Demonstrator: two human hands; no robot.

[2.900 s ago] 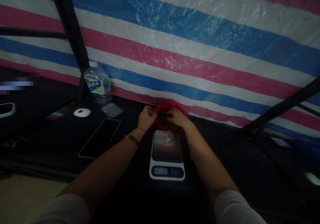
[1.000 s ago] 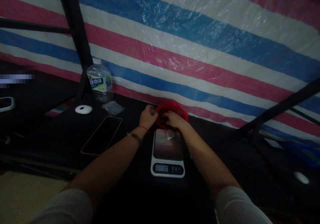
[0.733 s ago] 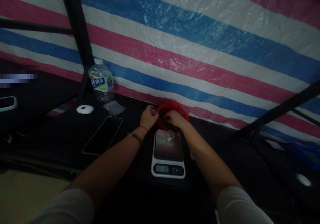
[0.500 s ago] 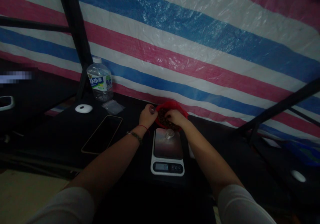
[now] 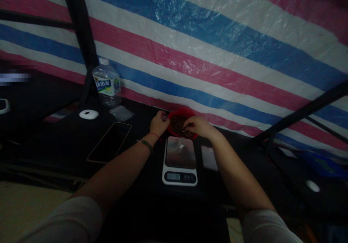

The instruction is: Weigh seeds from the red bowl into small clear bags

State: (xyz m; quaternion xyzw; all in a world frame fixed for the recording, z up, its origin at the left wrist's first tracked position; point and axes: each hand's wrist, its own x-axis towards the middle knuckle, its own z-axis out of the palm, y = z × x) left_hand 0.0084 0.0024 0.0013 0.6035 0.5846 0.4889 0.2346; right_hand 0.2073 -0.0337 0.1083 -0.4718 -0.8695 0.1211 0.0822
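My left hand point(image 5: 159, 123) is closed around a small clear, rounded object point(image 5: 164, 116) at the left rim of a red bowl point(image 5: 187, 112). Small brown pieces point(image 5: 178, 124), like beans or nuts, lie in the bowl. Over its right side, my right hand point(image 5: 199, 127) has its fingers bent and drawn together at the brown pieces; what they pinch is too small to make out. In front of the bowl is a white digital scale point(image 5: 181, 159) with a shiny metal plate. A faint bright patch shows at the plate's far edge; I cannot tell whether it is a clear piece or a reflection.
A phone point(image 5: 110, 143), a white oval device point(image 5: 88, 114), a clear plastic bag point(image 5: 122, 112) and a large plastic bottle point(image 5: 107, 85) are to the left. A pale packet point(image 5: 209, 158) lies right of the scale. Behind stands a striped plastic sheet point(image 5: 190, 58) with dark metal posts.
My right hand has shifted right within the bowl, baring more brown pieces. The clear round piece on the scale plate no longer shows plainly. The pale packet has come into fuller view.
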